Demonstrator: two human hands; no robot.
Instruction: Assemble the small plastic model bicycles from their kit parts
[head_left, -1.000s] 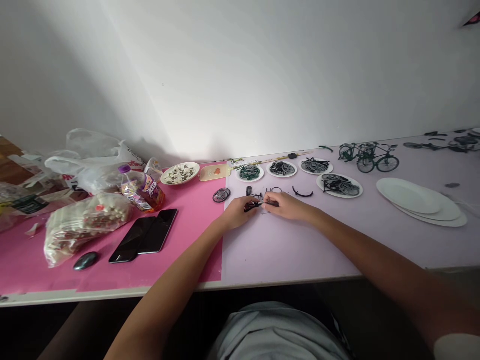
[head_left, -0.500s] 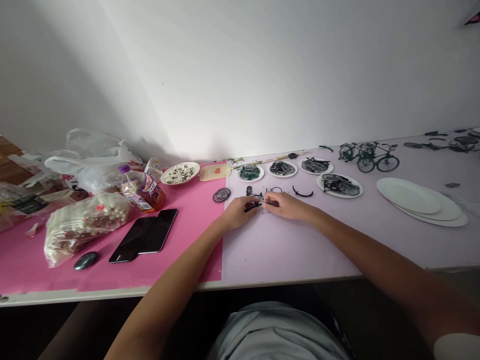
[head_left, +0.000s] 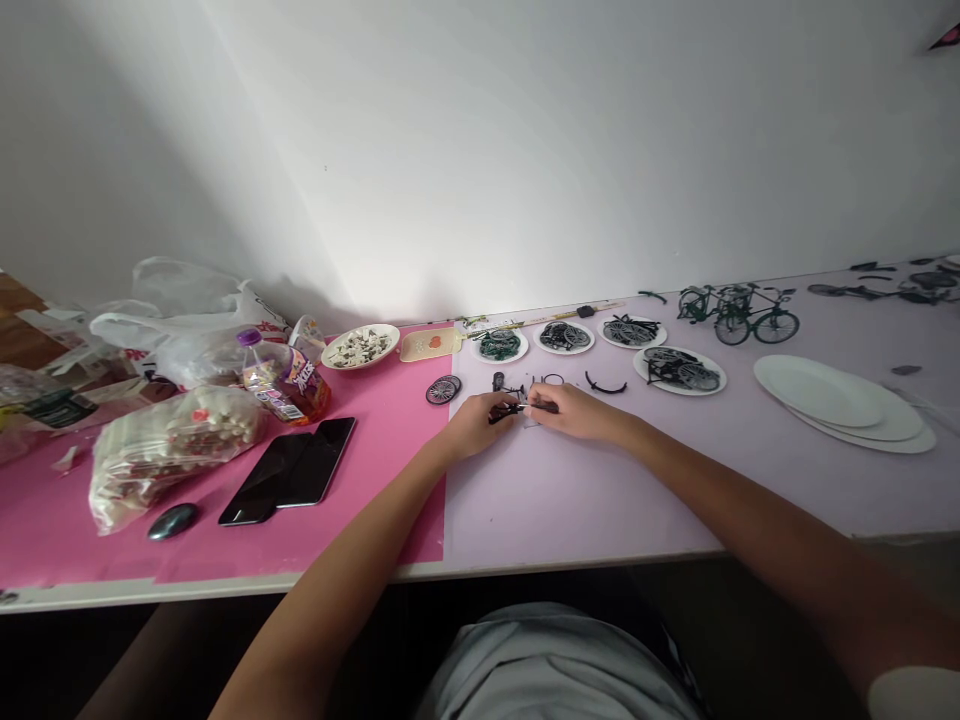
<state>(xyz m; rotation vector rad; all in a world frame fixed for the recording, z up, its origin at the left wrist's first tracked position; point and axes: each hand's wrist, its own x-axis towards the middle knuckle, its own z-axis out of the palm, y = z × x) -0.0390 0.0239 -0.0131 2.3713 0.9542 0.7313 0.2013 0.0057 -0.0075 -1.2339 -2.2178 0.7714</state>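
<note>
My left hand [head_left: 478, 425] is closed on a small black toy bicycle part [head_left: 504, 411], just above the lilac table cover. Facing it, my right hand [head_left: 574, 410] pinches a slim tool with a dark handle [head_left: 546, 407], its light thin tip against the part; the exact kind is unclear. Right behind my fingers lie a black bicycle frame piece [head_left: 510, 386] and several thin black pieces. A curved black mudguard-like piece [head_left: 604, 386] lies to the right. Black toy wheels [head_left: 443, 389] rest to the left, over the pink edge.
Small plates of bicycle parts [head_left: 649, 386] stand behind my hands, with a tape measure [head_left: 584, 311] along the wall. Assembled toy bicycles [head_left: 756, 326] stand back right, near stacked white plates [head_left: 926, 440]. Leftward are two phones [head_left: 315, 465], a drink bottle [head_left: 289, 380] and plastic bags [head_left: 169, 440].
</note>
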